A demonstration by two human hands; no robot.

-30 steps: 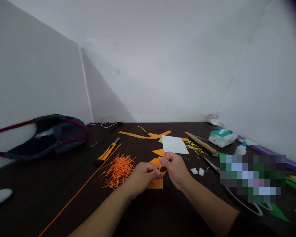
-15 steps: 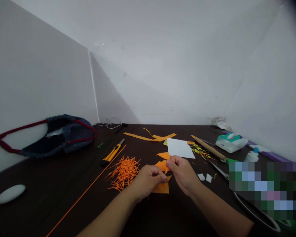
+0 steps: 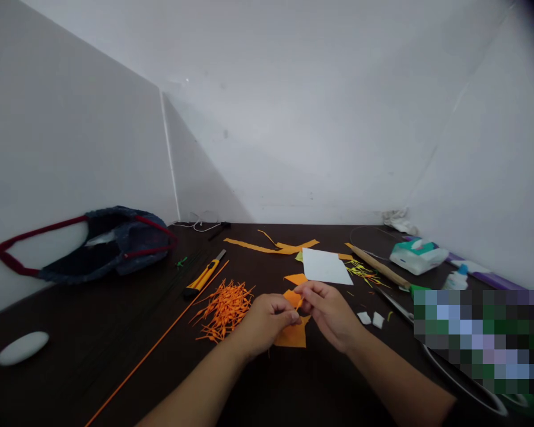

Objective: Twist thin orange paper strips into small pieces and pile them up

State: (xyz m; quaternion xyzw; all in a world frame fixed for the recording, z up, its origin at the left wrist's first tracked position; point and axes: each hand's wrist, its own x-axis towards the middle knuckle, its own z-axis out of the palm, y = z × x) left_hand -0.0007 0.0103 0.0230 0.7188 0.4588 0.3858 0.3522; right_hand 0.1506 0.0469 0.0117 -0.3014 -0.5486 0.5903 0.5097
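Orange sliver (image 3: 299,305) between left hand (image 3: 271,320) and right hand (image 3: 327,311), table's back edge (image 3: 253,226) beyond.

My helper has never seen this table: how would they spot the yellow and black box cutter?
On the dark brown table, find the loose heap of thin orange strands. Left of it, just across a long orange rod, lies the yellow and black box cutter. Unlike the rod, it is thick and ends in a grey metal blade.
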